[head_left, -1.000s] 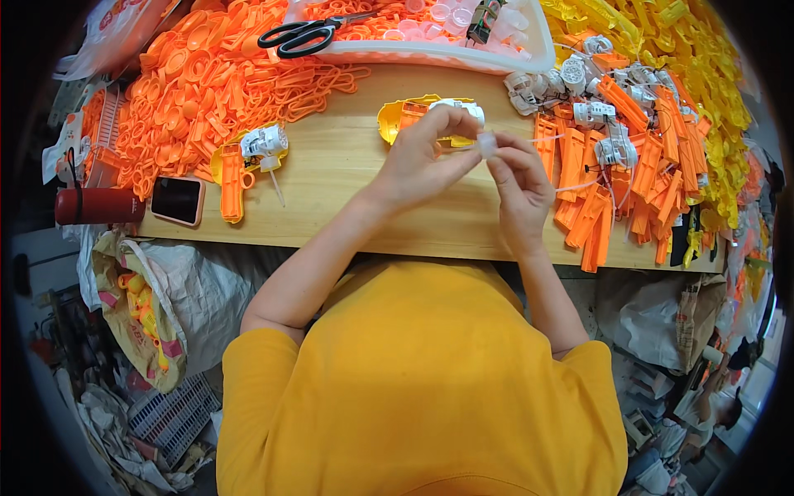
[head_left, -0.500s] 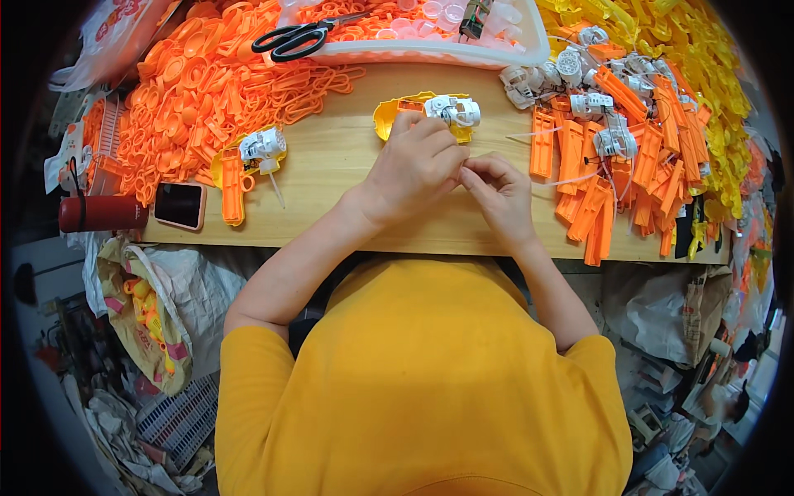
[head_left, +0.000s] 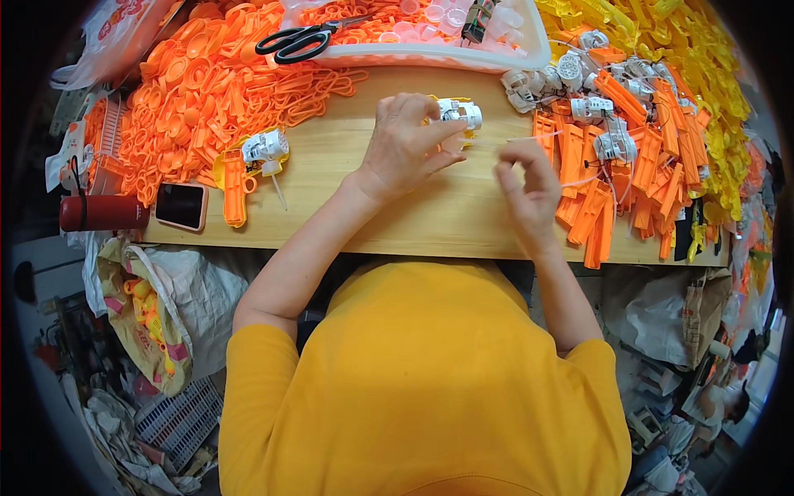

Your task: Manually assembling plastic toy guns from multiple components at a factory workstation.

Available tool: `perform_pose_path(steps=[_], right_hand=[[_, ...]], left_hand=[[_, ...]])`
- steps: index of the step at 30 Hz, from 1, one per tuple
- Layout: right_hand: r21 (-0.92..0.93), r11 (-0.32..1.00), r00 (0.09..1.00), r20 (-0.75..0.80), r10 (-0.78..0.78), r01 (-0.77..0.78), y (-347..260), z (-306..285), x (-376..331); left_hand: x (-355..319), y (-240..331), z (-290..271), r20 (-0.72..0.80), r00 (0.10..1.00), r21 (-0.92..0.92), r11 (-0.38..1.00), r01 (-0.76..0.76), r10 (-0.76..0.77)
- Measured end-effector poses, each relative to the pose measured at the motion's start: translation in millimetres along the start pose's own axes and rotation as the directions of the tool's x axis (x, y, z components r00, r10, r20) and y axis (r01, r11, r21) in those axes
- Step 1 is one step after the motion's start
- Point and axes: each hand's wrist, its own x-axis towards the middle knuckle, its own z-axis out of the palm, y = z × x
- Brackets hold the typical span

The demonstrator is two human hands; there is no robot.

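Note:
My left hand (head_left: 405,145) is wrapped over the left end of a yellow plastic toy shell (head_left: 472,133), its thumb and forefinger around it. A white round-ended mechanism (head_left: 457,113) sits in the shell; the hand hides most of both. To the right, held above the table, is my right hand (head_left: 531,186), smeared by motion. Its fingers are curled, thumb and forefinger apart, and nothing shows between them. A second yellow shell with an orange handle piece (head_left: 235,188) and a white mechanism (head_left: 265,146) lies on the left, a thin pale stick pointing down from it.
An orange parts heap (head_left: 207,91), black scissors (head_left: 302,41) and a translucent tray (head_left: 413,56) lie at the back. Orange holders with white mechanisms (head_left: 616,142) pile up at right, yellow shells (head_left: 703,107) beyond. A phone (head_left: 180,205) and red flask (head_left: 103,213) sit at left.
My hands have come apart: the right has moved right and toward me, off the left hand. My left hand has spread thumb from forefinger and now covers more of the shell.

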Motion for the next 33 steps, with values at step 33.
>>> perform_pose_path(steps=[33], right_hand=[[-0.246, 0.947, 0.799, 0.601, -0.017, 0.205, 49, -4, 86]], left_hand=[[15, -11, 10, 0.155, 0.987, -0.227, 0.971, 0.071, -0.036]])
